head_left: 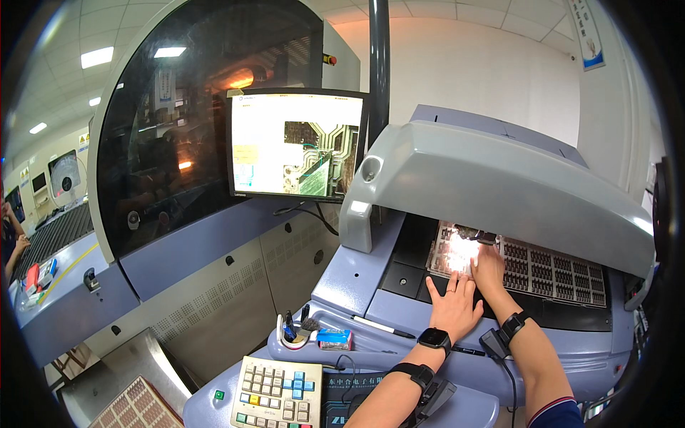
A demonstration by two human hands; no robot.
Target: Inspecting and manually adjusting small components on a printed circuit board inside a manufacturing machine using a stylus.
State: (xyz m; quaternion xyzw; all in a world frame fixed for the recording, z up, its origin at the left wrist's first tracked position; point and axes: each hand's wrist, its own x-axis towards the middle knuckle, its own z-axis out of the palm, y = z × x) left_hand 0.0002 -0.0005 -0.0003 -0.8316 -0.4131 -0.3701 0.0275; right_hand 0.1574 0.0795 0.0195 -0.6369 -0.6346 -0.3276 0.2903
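A circuit board panel (556, 272), with rows of small dark cells, lies on the black bed of a bench machine (499, 171). Bright light falls on its left end. My left hand (455, 307) lies open with fingers spread, its fingertips at the panel's near edge below the lit patch; it holds nothing. Just right of it, my right hand (489, 268) reaches under the machine's grey hood onto the panel, beside the light. Its fingers are bent, the tips mostly hidden, so what they touch or hold is unclear.
A monitor (294, 145) left of the hood displays a magnified board picture. Below are a beige keypad (277, 394), a white pen (382, 327), a small red-and-blue box (335, 339) and a holder with tools (291, 332). Another panel (135, 406) lies lower left; a person stands far left.
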